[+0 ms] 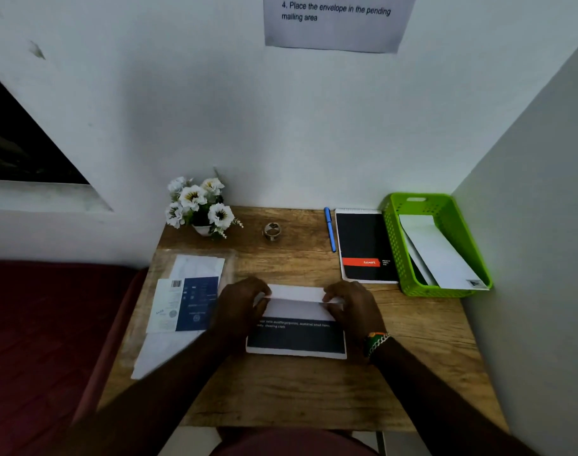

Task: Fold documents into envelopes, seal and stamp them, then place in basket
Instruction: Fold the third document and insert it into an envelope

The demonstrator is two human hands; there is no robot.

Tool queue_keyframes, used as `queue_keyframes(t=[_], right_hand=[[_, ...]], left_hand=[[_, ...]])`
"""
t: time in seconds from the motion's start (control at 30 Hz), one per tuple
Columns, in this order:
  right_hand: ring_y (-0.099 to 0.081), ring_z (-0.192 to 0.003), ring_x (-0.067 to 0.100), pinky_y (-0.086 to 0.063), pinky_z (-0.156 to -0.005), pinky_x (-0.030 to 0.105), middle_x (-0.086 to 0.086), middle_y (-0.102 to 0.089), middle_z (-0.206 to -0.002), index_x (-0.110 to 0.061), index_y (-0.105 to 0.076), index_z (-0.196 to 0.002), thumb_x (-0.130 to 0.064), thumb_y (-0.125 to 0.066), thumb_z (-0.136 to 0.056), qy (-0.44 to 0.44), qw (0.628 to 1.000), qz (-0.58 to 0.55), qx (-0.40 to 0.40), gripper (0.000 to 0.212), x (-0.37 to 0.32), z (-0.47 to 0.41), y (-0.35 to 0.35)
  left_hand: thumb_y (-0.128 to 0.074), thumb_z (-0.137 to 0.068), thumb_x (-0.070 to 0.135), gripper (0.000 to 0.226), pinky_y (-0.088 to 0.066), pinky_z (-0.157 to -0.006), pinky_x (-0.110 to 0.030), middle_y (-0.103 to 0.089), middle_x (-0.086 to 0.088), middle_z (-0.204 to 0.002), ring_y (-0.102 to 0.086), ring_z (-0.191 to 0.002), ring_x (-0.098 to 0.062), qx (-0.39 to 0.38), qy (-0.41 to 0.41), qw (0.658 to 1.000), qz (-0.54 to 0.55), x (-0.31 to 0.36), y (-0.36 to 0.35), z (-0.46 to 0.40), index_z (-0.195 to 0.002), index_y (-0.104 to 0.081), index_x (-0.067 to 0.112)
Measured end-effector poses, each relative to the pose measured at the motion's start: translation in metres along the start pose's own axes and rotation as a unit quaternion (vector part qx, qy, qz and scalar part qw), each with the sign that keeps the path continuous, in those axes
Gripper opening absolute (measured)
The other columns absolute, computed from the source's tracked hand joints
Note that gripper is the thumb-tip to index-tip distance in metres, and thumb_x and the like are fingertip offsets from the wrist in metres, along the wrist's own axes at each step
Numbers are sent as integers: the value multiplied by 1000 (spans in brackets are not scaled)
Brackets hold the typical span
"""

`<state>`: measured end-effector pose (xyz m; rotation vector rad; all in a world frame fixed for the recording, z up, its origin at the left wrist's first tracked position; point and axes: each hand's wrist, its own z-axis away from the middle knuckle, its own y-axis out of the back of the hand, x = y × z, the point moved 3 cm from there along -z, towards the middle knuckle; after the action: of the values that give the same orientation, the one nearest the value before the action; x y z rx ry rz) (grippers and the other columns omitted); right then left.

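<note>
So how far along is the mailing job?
Done: white envelopes already lie in the green basket. In hand: left hand and right hand pinch the document, folding it on the table. Left: inserting, sealing, stamping; more papers in the stack.

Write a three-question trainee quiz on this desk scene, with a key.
1. True or false: both the left hand and the right hand pinch the fold of the document.
2. What lies in the green basket? A) a pen B) white envelopes C) flowers
3. Fill in: the blue pen lies just left of the black ____.

Key:
1. True; each hand pinches one end of the fold.
2. B; envelopes lie slanted inside it.
3. Notepad.
</note>
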<state>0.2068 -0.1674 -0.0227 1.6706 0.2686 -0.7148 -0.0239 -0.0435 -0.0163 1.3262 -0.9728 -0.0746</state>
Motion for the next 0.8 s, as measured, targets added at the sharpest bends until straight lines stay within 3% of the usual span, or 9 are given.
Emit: queue_keyframes(t=[0.13,0.23,0.3,0.43,0.5,0.6,0.7,0.8], right_hand=[[-59,-112,18,-49,-96,41,-6,-70,-118,-29,-70,-88,-20,-76,-78,-16,999,34,-38,15,12,4,-17],[-52,-123,17,-42,-101,39,-9,-64,-130,-32,-68,-98,-31,-75,-81,-30,994,78,-72,18,14,8,-23],[-49,-127,16,-39,-103,40,-10,-60,-134,-34,-66,-103,-35,-73,-83,-40,992,97,-69,21,10,10,-26],[-40,-141,18,-33,-115,45,-4,-48,-150,-27,-61,-130,-30,-62,-92,-22,993,90,-75,38,-10,14,-40],[-30,-147,19,-29,-119,47,1,-36,-158,-22,-49,-144,-35,-51,-97,11,991,84,-106,49,-19,14,-56],[-5,-153,16,-13,-125,41,0,-8,-165,-19,-20,-157,-41,-34,-103,36,978,100,-177,60,-29,12,-79],[7,-151,11,2,-124,32,-2,5,-164,-18,-8,-158,-39,-26,-106,24,978,105,-181,59,-30,14,-82],[0,-153,14,-7,-125,38,-2,2,-163,-17,-10,-158,-38,-25,-104,-21,983,123,-133,60,-17,19,-74]], left_hand=[[-74,-85,39,33,-47,-96,-27,-66,7,-121,-60,-111,-11,-64,19,997,-40,-7,-15,8,-115,-67,26],[-72,-84,47,39,-45,-99,-30,-66,5,-127,-59,-116,-14,-58,9,993,-98,-1,-21,9,-118,-68,27],[-70,-86,47,47,-38,-108,-37,-58,1,-140,-52,-129,-19,-52,17,992,-112,11,-26,11,-129,-63,26],[-48,-99,48,70,-10,-123,-40,-15,-3,-166,-13,-153,-20,-109,30,988,-101,27,-52,14,-158,-19,25],[-38,-102,50,75,0,-125,-42,7,-3,-167,6,-154,-20,-144,33,981,-126,31,-63,14,-159,1,20],[-44,-97,57,93,4,-125,-47,27,-5,-161,23,-150,-23,-193,46,969,-145,29,-75,16,-155,17,18],[-33,-101,53,84,5,-124,-47,30,-6,-161,25,-149,-23,-196,57,968,-148,24,-79,18,-155,21,17],[-27,-104,47,77,8,-124,-45,29,-5,-161,22,-151,-24,-186,58,971,-141,22,-80,16,-156,19,16]])
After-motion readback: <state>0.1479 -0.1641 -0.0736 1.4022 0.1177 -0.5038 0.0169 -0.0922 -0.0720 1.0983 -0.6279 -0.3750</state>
